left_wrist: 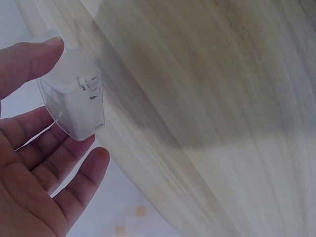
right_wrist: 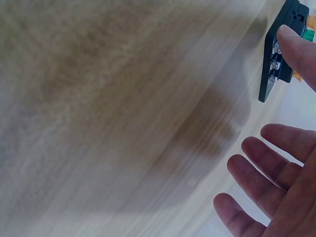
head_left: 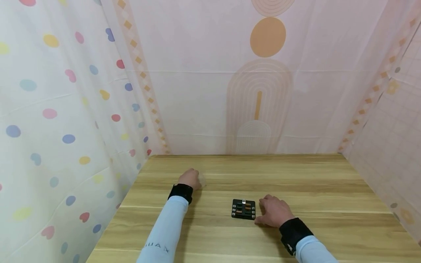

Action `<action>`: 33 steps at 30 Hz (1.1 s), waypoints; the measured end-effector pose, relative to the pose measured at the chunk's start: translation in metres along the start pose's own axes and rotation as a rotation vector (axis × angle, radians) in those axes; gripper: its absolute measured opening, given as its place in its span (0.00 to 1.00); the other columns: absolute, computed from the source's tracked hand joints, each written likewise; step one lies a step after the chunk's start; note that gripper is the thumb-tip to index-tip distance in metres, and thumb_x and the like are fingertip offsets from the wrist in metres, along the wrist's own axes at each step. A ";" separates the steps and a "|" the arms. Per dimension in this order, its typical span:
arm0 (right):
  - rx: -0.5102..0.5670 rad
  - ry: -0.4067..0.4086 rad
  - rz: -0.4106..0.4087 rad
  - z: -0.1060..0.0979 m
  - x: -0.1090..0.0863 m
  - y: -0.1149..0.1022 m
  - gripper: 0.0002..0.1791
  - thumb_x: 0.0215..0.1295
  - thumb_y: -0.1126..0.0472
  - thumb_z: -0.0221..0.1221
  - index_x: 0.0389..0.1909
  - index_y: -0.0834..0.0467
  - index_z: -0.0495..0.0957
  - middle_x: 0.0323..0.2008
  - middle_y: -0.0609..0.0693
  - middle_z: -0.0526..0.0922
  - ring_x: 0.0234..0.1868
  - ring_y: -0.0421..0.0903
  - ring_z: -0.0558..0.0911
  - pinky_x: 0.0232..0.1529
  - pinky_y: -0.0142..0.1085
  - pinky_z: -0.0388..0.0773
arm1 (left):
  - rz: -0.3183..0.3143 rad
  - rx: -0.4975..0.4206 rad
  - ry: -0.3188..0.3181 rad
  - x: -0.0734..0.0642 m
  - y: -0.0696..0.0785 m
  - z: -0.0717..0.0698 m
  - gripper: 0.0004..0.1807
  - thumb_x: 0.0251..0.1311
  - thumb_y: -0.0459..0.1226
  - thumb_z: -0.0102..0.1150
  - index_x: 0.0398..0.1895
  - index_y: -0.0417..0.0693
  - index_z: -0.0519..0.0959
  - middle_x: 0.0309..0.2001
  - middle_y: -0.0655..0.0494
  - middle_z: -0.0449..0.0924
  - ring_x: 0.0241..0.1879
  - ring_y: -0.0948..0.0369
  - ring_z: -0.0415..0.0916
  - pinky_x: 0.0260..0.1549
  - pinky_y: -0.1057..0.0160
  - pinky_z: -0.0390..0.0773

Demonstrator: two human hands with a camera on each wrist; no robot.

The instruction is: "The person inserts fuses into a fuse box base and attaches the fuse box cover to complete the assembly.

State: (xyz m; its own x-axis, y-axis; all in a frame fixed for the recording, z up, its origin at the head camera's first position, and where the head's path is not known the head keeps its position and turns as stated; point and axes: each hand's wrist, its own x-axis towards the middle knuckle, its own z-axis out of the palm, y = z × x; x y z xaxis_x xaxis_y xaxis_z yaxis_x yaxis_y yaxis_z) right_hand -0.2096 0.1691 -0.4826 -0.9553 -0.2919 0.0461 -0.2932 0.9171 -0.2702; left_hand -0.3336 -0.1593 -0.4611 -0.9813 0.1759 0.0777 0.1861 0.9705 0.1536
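Note:
Toward the back left of the table, my left hand (head_left: 190, 179) pinches a clear plastic cover (left_wrist: 81, 106) between thumb and fingers. The cover is see-through, with a few small dark marks on one face, and shows only faintly in the head view. A black fuse block (head_left: 243, 216) with orange and green blade fuses and metal screw terminals along its sides lies flat in front of me. Just right of it is my right hand (head_left: 276, 212), its fingers spread and loosely bent. In the right wrist view the thumb (right_wrist: 298, 52) overlaps the block's edge, and the other fingers hold nothing.
The wood-grain table (head_left: 329, 182) spreads around both hands. Behind it hangs a pale patterned curtain (head_left: 197, 109). A dotted curtain (head_left: 65, 164) borders the left side, and a grid-patterned sheet (head_left: 391, 146) the right.

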 end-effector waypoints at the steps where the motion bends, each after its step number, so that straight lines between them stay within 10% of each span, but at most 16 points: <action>1: 0.000 -0.002 0.002 0.000 0.000 0.000 0.40 0.44 0.44 0.77 0.53 0.66 0.80 0.50 0.59 0.80 0.51 0.59 0.79 0.48 0.55 0.76 | 0.005 -0.001 0.001 -0.001 0.000 0.000 0.20 0.48 0.36 0.75 0.44 0.36 0.82 0.43 0.44 0.81 0.43 0.49 0.79 0.45 0.51 0.79; 33: 0.009 -0.010 0.007 0.000 -0.002 0.000 0.38 0.45 0.45 0.77 0.53 0.65 0.80 0.50 0.59 0.79 0.50 0.59 0.79 0.47 0.55 0.77 | 0.014 -0.108 -0.083 -0.036 0.036 -0.008 0.27 0.50 0.34 0.73 0.55 0.35 0.79 0.51 0.41 0.80 0.50 0.48 0.78 0.51 0.51 0.77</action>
State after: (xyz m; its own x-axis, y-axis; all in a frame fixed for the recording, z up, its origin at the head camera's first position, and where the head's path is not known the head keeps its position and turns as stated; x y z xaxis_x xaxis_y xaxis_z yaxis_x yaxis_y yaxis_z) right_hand -0.2074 0.1701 -0.4825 -0.9571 -0.2878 0.0343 -0.2857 0.9167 -0.2794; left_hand -0.2912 -0.1320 -0.4503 -0.9784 0.2067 -0.0008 0.1995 0.9452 0.2583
